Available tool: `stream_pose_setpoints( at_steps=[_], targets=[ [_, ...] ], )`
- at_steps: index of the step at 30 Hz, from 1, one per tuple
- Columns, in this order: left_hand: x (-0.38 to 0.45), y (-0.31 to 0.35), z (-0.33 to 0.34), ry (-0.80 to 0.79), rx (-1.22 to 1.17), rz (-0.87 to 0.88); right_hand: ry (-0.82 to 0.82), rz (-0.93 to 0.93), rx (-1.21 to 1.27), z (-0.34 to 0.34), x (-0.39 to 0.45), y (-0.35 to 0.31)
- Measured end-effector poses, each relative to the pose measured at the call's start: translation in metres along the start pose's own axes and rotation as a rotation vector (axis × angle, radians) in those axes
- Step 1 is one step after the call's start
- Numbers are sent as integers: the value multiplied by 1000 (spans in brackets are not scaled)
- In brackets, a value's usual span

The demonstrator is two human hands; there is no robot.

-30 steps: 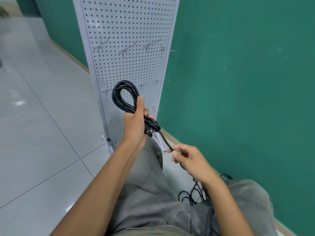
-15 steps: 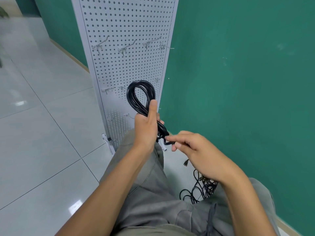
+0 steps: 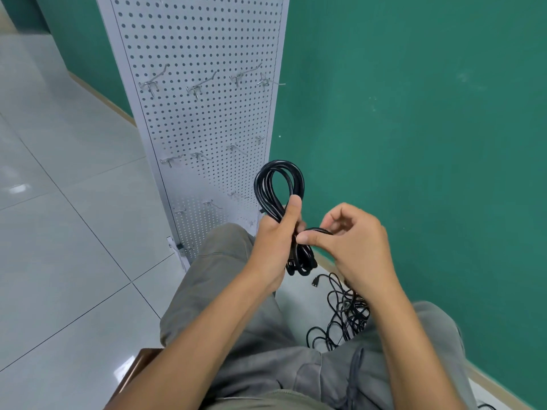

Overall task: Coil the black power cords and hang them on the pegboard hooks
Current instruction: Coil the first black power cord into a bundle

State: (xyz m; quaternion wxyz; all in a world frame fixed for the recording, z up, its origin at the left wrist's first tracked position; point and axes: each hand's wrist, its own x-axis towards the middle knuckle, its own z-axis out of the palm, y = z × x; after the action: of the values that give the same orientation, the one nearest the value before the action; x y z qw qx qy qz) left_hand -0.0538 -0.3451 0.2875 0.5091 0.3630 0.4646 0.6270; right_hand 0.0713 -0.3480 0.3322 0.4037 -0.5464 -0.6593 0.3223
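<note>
At frame centre, the left hand (image 3: 276, 247) grips the coiled cord (image 3: 279, 184) upright while the right hand (image 3: 352, 247) pinches its loose end, probably to wrap it.

The left hand (image 3: 273, 247) covers the middle of the coiled cord (image 3: 279, 184), so how its strands cross there cannot be told. The right hand (image 3: 352, 250) hides where the cord's end runs behind its fingers (image 3: 313, 239). The loose cords (image 3: 340, 318) on the floor vanish behind the right forearm and knee. The pegboard (image 3: 201, 113) is cut off at the top edge
</note>
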Motion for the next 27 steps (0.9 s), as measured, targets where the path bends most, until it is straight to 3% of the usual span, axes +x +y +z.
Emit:
stream_pose_setpoints(
  at_steps=[10, 16, 21, 27],
  targets=[
    [4, 6, -10, -102, -64, -60, -237, 9, 363, -5, 0, 11],
    [2, 10, -14, -328, -1, -100, -4, 68, 360, -3, 3, 15],
    [-1, 17, -18, -520, -3, -119, 58, 143, 378, -10, 3, 20],
    [0, 18, -17, -537, -149, -203, -173, 115, 555, -11, 3, 31]
  ],
)
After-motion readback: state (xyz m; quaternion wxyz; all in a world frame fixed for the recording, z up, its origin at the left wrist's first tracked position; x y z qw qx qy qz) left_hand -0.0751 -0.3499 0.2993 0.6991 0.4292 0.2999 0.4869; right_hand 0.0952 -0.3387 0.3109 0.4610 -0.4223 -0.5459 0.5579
